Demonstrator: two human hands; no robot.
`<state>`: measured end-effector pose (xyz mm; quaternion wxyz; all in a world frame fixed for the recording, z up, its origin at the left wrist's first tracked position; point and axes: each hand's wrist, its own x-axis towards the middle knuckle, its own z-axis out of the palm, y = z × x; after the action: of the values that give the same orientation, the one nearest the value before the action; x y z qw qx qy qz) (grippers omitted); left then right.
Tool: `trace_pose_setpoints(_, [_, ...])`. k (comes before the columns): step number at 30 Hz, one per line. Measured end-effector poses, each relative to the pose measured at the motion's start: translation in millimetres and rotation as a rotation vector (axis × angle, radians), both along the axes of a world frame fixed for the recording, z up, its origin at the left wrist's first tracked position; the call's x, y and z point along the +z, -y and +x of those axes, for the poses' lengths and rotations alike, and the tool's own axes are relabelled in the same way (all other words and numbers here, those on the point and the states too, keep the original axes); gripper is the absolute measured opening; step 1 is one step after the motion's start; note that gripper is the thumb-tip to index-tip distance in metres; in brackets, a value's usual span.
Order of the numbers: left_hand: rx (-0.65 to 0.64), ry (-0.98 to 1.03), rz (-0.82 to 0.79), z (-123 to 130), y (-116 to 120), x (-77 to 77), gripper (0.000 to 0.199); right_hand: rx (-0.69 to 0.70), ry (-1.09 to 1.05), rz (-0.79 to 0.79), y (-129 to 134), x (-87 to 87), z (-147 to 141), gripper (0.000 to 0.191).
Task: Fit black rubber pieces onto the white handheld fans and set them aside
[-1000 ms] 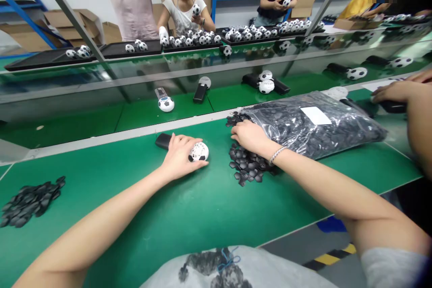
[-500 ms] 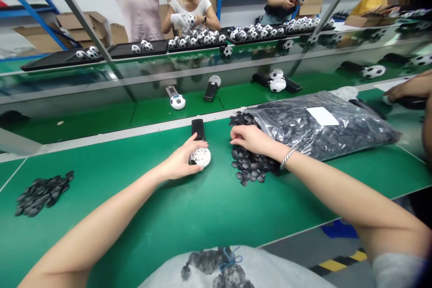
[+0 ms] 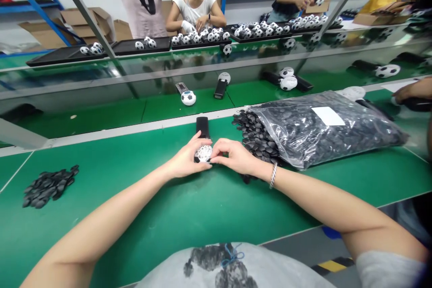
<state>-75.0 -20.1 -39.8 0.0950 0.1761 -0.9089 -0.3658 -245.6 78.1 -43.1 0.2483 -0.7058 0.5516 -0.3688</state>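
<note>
My left hand (image 3: pixel 189 157) is wrapped round the left side of a white ball-shaped part (image 3: pixel 204 153) with a webbed surface and some black patches. A black handle (image 3: pixel 202 126) extends from it towards the far edge of the green bench. My right hand (image 3: pixel 229 155) is pinched at the ball's right side; whatever lies between its fingertips is too small to make out. Just right of that hand, black pentagon pieces (image 3: pixel 258 137) spill from the mouth of a clear plastic bag (image 3: pixel 310 130).
A second heap of black pieces (image 3: pixel 50 185) lies at the left of the bench (image 3: pixel 151 225). Beyond its rail, a green belt (image 3: pixel 162 110) carries ball-headed items. Trays (image 3: pixel 141 47) of small footballs and several people are behind. A co-worker's hand (image 3: pixel 413 91) is at right.
My right hand has moved left from the black pieces to the ball, its fingertips now at the ball's edge. My left hand still holds the ball. The view has shifted slightly.
</note>
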Motion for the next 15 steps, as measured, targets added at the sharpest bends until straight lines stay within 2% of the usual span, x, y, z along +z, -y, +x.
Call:
trace_pose_setpoints(6, [0.007,-0.011,0.008,-1.0,-0.4,-3.6,0.050,-0.028,0.122,0.086,6.3,-6.6,3.3,0.012])
trace_pose_setpoints(15, [0.049,-0.019,0.033,-6.6,-4.0,-2.0,0.043,-0.025,0.170,0.177,10.7,-4.0,-0.1,0.013])
